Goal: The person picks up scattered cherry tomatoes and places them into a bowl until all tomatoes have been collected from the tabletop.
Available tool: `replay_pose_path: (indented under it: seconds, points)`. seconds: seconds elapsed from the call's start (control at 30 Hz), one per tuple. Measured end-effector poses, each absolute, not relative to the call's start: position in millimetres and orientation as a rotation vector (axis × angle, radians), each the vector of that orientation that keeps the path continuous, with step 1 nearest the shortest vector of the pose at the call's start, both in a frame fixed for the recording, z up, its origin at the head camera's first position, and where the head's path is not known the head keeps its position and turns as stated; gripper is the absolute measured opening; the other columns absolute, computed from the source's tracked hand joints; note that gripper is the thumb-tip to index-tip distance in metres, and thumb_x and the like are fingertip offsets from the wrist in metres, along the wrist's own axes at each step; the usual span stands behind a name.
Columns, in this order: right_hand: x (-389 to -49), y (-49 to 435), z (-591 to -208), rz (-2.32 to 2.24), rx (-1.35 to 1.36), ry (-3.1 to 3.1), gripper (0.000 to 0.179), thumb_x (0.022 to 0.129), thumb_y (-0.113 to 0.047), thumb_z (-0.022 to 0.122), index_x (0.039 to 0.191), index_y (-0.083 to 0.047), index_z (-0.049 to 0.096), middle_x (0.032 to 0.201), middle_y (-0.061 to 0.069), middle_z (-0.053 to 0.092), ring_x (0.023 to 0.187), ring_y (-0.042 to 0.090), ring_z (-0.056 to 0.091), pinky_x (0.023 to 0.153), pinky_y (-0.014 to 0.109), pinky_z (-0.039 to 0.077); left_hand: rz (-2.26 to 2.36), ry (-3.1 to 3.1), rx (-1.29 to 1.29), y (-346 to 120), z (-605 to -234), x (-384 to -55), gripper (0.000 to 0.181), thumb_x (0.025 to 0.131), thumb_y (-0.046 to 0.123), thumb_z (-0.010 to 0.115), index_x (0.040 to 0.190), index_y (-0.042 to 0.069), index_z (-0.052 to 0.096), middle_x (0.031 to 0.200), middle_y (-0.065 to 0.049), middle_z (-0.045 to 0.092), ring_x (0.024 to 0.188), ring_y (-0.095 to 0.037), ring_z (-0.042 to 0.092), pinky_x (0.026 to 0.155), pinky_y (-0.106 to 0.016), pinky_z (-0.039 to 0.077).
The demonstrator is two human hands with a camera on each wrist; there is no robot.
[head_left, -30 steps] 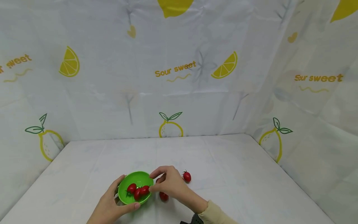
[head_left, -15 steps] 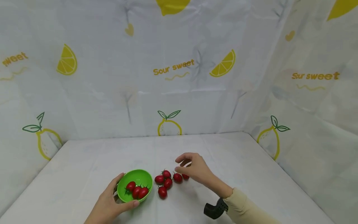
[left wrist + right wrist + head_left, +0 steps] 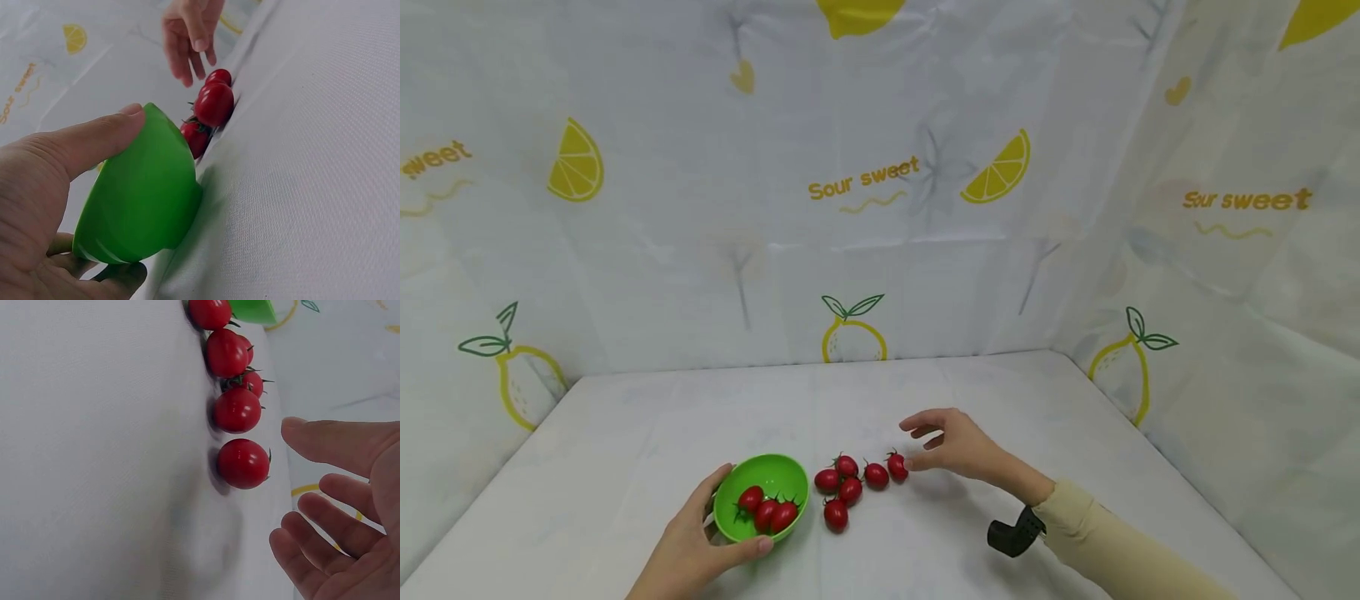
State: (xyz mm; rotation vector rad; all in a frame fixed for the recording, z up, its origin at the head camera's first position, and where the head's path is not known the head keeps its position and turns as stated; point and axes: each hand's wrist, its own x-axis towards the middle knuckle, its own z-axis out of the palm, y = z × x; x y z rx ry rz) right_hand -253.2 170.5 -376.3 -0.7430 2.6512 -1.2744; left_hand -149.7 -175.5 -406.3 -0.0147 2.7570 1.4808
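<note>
A green bowl point(image 3: 775, 472) stands at the left centre of the table, several cherry tomatoes point(image 3: 751, 499) lying inside it. My left hand point(image 3: 688, 537) grips its rim, thumb at the near side and fingers round the left. In the left wrist view the bowl point(image 3: 147, 187) sits between thumb and fingers. Right of the bowl lies a loose cluster of more cherry tomatoes point(image 3: 851, 491). My right hand point(image 3: 962, 446) hovers beside the rightmost tomato point(image 3: 897, 467), fingers parted and holding nothing. In the right wrist view that tomato point(image 3: 244, 464) lies just off the thumb tip.
White cloth covers the table point(image 3: 1000, 400). A lemon-printed sheet point(image 3: 880, 275) hangs behind it and along the sides. On the right wrist sits a black camera mount point(image 3: 1015, 533).
My right hand has moved away from the bowl, rightward past the cluster to its far right end, uncovering the tomatoes. My left hand keeps its grip on the bowl.
</note>
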Motion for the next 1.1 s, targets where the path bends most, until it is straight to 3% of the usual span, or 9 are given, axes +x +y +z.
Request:
replay_pose_path:
  seconds: [0.2, 0.4, 1.1]
  points:
    - [-251.7, 171.9, -383.3, -1.249, -0.741, 2.612, 0.052, 0.069, -0.022, 0.078, 0.115, -0.008, 0.058, 0.112, 0.007, 0.057, 0.099, 0.025, 0.054, 0.079, 0.036, 0.050, 1.472, 2.760, -0.022, -173.9, -407.1, -151.4, 0.106, 0.055, 0.052, 0.079, 0.138, 0.016, 0.023, 0.136, -0.011, 0.035, 0.120, -0.039, 0.035, 0.088, -0.044, 0.043]
    - [-253.4, 170.6, -387.7, -1.175, -0.715, 2.620, 0.057, 0.066, -0.021, 0.080, 0.115, -0.008, 0.057, 0.112, 0.004, 0.057, 0.096, 0.023, 0.055, 0.073, 0.028, 0.050, 1.453, 2.772, -0.021, -173.2, -407.0, -151.5, 0.107, 0.055, 0.053, 0.078, 0.138, 0.017, 0.023, 0.136, -0.011, 0.035, 0.119, -0.040, 0.036, 0.089, -0.046, 0.042]
    - [-262.9, 159.9, -398.3, -1.203, -0.775, 2.550, 0.047, 0.064, -0.014, 0.081, 0.107, -0.008, 0.062, 0.099, 0.000, 0.060, 0.088, 0.024, 0.056, 0.067, 0.028, 0.050, 1.476, 2.776, -0.022, -175.6, -408.1, -149.9, 0.106, 0.055, 0.052, 0.079, 0.138, 0.017, 0.024, 0.136, -0.009, 0.035, 0.120, -0.038, 0.036, 0.089, -0.045, 0.042]
